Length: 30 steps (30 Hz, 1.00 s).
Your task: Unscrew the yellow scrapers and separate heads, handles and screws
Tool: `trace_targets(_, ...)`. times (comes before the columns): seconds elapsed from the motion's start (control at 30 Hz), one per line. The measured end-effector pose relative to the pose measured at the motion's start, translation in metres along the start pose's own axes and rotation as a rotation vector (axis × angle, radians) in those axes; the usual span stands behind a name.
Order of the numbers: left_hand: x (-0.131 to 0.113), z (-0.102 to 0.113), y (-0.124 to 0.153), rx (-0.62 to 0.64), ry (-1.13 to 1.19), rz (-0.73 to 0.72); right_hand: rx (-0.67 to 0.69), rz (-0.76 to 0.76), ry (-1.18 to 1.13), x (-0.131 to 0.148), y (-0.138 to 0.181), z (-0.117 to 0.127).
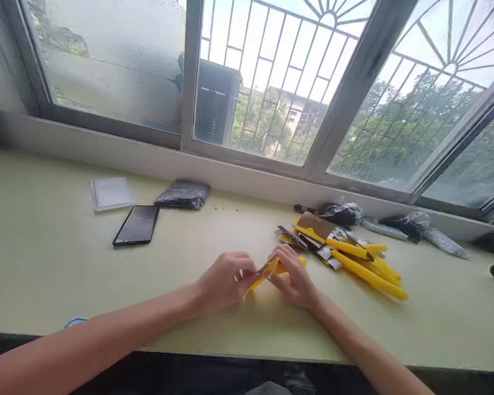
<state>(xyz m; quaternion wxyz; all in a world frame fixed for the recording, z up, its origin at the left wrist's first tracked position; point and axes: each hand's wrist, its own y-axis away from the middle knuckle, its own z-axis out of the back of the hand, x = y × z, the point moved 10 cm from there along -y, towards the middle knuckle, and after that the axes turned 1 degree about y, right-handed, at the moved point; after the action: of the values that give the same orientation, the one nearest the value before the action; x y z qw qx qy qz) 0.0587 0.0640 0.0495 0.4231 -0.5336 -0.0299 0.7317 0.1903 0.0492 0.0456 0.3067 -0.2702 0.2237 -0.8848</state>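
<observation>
Yellow handle (254, 283) sits mid-table, near edge, held just off the table (45, 263) between both your hands. A thin metal strip (268, 266) lies against its top end. Your left hand (224, 280) and right hand (296, 280) are close together, fingertips almost meeting, both pinched on the handle. Which fingers actually press the strip, can't tell.

Step in hand, by my read: seating the strip into or against the handle, mid-fit, not finished. Next move calls for a steady pinch and lining the strip up true with the handle; it's thin, so fine fingertip work, not force.

Just right and a bit farther: pile of yellow handles (366, 271), with loose metal pieces (290, 236) and a brown card (319, 224) at its far-left side. Far right along the sill: dark plastic bags (341, 211). Far left: phone (136, 225) lying flat, white packet (111, 192) beyond it, a black bag (183, 193) to their right.

Hidden or unclear: most of the held handle is covered by your fingers, its slot not visible. The strip's edge is too small to read. The bags' contents are unreadable. A dark thing at the right edge is cut off.
</observation>
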Motion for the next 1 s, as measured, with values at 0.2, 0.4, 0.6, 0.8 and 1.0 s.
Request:
trace_targets(0.2,0.018,-0.001,0.000,-0.004,0.124,0.140,0.009,-0.006,0.012,-0.001,-0.002,0.001)
trace_targets(0.4,0.011,-0.008,-0.001,0.093,-0.057,0.040,0.017,-0.001,0.005,0.002,-0.003,0.002)
trace_targets(0.6,0.017,-0.009,0.000,0.089,-0.050,0.083,0.012,0.005,0.012,0.002,-0.003,0.002)
trace_targets(0.8,0.025,-0.010,0.003,0.085,-0.020,0.166,0.010,-0.007,0.021,0.000,-0.004,0.002)
trace_targets(1.0,0.014,-0.009,0.003,0.085,-0.063,0.100,0.010,-0.001,0.012,0.001,-0.003,0.001)
